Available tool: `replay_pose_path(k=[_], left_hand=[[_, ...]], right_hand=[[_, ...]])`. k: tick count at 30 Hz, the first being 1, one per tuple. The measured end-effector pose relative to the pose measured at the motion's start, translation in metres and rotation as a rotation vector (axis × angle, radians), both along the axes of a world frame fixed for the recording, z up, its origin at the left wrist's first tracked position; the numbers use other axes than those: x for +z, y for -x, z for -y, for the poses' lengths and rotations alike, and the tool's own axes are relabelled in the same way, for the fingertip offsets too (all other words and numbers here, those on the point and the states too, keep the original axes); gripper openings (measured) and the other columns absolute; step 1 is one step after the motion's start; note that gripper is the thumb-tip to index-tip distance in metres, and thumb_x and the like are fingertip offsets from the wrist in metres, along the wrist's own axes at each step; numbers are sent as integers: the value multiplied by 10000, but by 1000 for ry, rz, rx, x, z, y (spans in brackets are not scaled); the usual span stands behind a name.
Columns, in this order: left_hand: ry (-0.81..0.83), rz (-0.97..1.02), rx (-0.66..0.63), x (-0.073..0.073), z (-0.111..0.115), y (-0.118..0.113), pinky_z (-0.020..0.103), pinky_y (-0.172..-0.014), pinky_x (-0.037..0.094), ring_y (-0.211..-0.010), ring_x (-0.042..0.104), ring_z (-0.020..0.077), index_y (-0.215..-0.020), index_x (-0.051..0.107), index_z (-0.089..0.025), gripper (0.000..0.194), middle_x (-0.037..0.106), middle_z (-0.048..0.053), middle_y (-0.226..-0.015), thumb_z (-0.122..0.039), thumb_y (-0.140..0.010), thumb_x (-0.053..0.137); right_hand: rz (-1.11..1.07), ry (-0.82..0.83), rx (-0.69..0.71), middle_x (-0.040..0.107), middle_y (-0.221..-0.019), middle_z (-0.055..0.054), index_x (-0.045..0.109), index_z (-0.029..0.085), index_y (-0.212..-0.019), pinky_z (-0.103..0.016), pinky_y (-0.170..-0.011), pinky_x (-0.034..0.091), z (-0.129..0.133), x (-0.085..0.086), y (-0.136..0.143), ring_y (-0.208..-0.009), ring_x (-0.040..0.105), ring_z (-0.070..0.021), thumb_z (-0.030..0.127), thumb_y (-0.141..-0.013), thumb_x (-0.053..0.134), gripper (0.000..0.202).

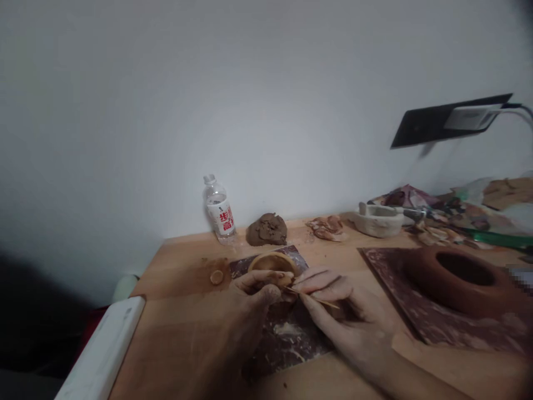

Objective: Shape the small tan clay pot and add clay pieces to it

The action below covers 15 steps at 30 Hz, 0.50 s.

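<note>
My right hand (337, 294) pinches a thin wooden stick (331, 304), its tip pointing left toward my other hand. My left hand (258, 291) is closed, thumb against fingers, around something small that I cannot make out; the fingers hide most of it. The two hands nearly meet at their fingertips. Just behind them a round, yellowish-brown bowl (272, 256) rests on a dark, clay-smeared board (287, 344). My hands cover the bowl's near side.
A clear bottle (220, 214) and a lump of clay (267, 229) stand along the wall, beside clay scraps (327, 228) and a pale clay pot (378, 221). At right, a large reddish-brown hollow clay form (453, 283) sits on another board (395, 294). A white power strip-like box (108, 344) lies left.
</note>
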<state>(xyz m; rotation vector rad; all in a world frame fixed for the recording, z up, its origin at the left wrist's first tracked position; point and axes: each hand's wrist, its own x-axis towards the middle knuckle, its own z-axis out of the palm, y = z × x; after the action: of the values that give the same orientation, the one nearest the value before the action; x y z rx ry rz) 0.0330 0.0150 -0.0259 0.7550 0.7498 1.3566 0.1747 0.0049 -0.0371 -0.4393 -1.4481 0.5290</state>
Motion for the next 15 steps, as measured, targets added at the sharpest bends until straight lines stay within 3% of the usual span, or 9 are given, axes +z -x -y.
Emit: replay_pose_path(k=[15], left_hand=[[20,-39,-7,2,1,0,226,-571,567,-526,677,153,-619,773,-175,289,753,71,-645,-316,-410,914]], right_hand=[[-31,10,-54,689,-755,-13,614,226,-815,-360,-714,585,-1,2,1,-746,686,-178,-37,-745,617,272]])
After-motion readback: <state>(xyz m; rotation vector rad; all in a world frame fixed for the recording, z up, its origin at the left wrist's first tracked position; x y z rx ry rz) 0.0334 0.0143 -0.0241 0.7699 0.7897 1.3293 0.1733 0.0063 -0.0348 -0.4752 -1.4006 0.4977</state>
